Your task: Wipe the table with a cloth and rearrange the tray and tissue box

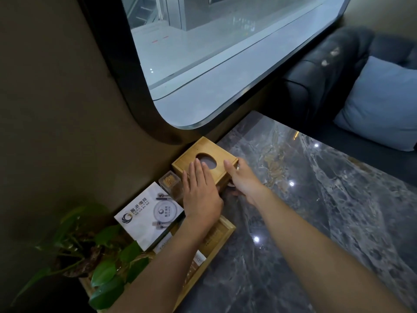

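My left hand (200, 195) lies flat on the tissue box (204, 163), my right hand (242, 179) grasps its side, seemingly squaring it beside the tray (222, 233); no cloth visible.

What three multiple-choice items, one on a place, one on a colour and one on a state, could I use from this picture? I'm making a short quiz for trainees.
1. Where does the tissue box stand?
A. on the sofa
B. on the table by the wall
C. inside the tray

2. What colour is the cushion?
A. light blue
B. red
C. yellow

3. How does the left hand sit?
A. clenched in a fist
B. flat on the box top
C. holding a cloth

Answers:
1 B, it sits on the marble table, beyond the tray.
2 A, pale blue against the dark sofa.
3 B, palm down, fingers straight; the right hand grips the box's side.
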